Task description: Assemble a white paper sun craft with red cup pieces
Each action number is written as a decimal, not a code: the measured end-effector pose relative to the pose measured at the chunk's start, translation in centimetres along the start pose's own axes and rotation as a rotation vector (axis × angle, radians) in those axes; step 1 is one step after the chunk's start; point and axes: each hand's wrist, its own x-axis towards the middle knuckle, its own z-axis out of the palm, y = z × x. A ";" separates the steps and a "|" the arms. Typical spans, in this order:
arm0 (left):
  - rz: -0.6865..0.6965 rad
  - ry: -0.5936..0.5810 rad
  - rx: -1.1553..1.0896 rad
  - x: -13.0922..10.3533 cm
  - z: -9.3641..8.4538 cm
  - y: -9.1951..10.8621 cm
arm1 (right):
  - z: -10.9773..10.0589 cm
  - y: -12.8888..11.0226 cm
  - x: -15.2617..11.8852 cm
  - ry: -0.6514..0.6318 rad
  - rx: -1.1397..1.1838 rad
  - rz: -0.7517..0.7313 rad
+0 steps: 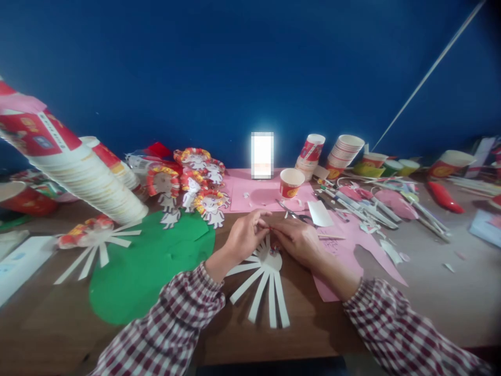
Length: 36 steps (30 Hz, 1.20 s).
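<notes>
A paper cup cut into a sunburst of white strips [270, 261] lies on the brown table below my hands. Its near strips spread flat toward me. My left hand [247, 237] is closed in a pinch at the far side of it, thumb and forefinger on one strip. From the other side my right hand [299, 241] pinches at the same spot, its fingertips meeting the left ones. A bit of red shows between the fingertips. Small dark, coloured marks near the cup's middle are too blurred to name.
Green paper [148, 271] lies left, with another cut cup [96, 235] beside it and paper dolls [211, 206] behind. A tall leaning cup stack [86, 172] stands left. Pink paper [340, 256], scissors [299, 215], a single cup [291, 184], pens [364, 209] and scraps lie right.
</notes>
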 end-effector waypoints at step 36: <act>-0.080 -0.068 -0.049 0.1 -0.3 0.4 | -0.1 -0.2 0.1 0.010 0.015 -0.101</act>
